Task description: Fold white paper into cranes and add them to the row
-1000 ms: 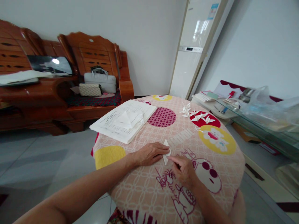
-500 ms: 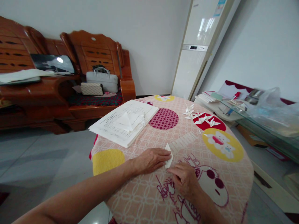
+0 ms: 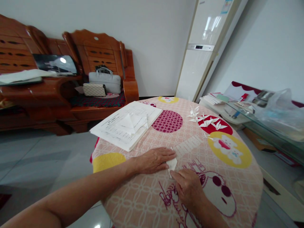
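A small piece of white folded paper (image 3: 173, 163) lies on the round table's patterned cloth. My left hand (image 3: 154, 160) rests flat over its upper left part, fingers stretched out and together, hiding some of the paper. At the paper's lower tip is my right hand (image 3: 189, 186), with its thumb and fingers bent in a pinch there; the fingertips are partly hidden. Beyond the hands, to the right, sit several white folded paper cranes (image 3: 209, 123).
A stack of printed sheets (image 3: 114, 126) lies at the table's left, topped by a folded white paper piece (image 3: 129, 124). A glass shelf (image 3: 263, 126) with a plastic bag (image 3: 276, 107) stands close on the right. Behind are a wooden sofa (image 3: 95, 44) and a tall white appliance (image 3: 198, 60).
The folded paper has changed shape, with a wider face and a narrow tip now showing toward my right hand. My left hand has shifted slightly up and right over it.
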Demonstrator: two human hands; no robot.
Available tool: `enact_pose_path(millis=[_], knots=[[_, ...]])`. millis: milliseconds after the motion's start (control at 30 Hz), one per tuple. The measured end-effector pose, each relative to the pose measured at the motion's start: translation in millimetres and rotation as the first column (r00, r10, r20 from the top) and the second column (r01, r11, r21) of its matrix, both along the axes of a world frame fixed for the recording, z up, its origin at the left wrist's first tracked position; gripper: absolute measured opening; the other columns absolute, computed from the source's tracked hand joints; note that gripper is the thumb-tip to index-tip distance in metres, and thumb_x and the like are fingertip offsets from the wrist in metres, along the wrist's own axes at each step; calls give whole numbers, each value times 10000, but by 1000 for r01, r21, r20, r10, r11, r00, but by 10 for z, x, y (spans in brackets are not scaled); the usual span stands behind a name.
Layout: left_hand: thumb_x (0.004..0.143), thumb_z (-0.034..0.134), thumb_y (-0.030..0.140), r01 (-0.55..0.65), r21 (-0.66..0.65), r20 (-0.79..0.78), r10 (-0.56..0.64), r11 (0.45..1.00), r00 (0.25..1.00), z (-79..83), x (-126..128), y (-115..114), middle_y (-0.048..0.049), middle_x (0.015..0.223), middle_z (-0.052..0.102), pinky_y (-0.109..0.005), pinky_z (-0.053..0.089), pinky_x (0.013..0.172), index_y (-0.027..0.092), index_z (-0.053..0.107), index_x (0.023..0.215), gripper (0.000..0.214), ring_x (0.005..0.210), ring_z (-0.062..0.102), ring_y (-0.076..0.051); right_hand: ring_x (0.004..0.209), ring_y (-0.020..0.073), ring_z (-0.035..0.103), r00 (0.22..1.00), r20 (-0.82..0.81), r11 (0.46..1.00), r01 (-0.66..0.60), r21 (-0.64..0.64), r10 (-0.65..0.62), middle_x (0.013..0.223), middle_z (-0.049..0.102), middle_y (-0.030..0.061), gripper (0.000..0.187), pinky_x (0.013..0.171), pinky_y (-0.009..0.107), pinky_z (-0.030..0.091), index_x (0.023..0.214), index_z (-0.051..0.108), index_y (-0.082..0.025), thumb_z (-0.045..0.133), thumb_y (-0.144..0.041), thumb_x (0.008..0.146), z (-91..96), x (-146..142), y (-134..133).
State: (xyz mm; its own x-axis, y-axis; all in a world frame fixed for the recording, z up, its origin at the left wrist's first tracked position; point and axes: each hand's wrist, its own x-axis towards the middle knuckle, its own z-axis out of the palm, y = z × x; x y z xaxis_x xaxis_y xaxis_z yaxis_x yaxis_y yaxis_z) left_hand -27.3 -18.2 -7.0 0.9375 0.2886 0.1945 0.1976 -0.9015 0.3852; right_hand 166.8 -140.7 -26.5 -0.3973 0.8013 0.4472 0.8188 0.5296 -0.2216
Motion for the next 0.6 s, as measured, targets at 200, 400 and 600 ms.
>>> enact_pose_path(millis=[200, 400, 600], knots=[[986, 368, 391, 29, 26, -4, -29, 999, 1000, -4, 23, 165, -109, 1470, 439, -365, 209, 1182, 170, 371, 1460, 523, 1407, 331, -214, 676, 193, 522, 1000, -5, 1000, -9, -11, 9, 718, 629, 55, 329, 655, 309, 314, 1012, 687, -129, 473, -29, 783, -9, 9, -5], [1003, 295, 403, 12, 50, -99, -7, 999, 995, 8, 55, 328, -60, 1515, 375, -367, 130, 1186, 231, 339, 1475, 504, 1437, 261, -184, 677, 198, 526, 1000, -6, 999, -5, -45, 5, 718, 631, 54, 304, 661, 315, 312, 988, 685, -141, 467, -43, 800, -15, 13, -10], [1006, 274, 357, -11, 70, -119, 19, 997, 993, -13, 94, 556, -51, 1531, 350, -393, 116, 1181, 235, 350, 1466, 482, 1443, 243, -191, 679, 193, 534, 1000, -19, 1000, -6, -28, 6, 722, 651, 56, 321, 669, 307, 322, 988, 683, -140, 464, -28, 783, -3, 8, 5]])
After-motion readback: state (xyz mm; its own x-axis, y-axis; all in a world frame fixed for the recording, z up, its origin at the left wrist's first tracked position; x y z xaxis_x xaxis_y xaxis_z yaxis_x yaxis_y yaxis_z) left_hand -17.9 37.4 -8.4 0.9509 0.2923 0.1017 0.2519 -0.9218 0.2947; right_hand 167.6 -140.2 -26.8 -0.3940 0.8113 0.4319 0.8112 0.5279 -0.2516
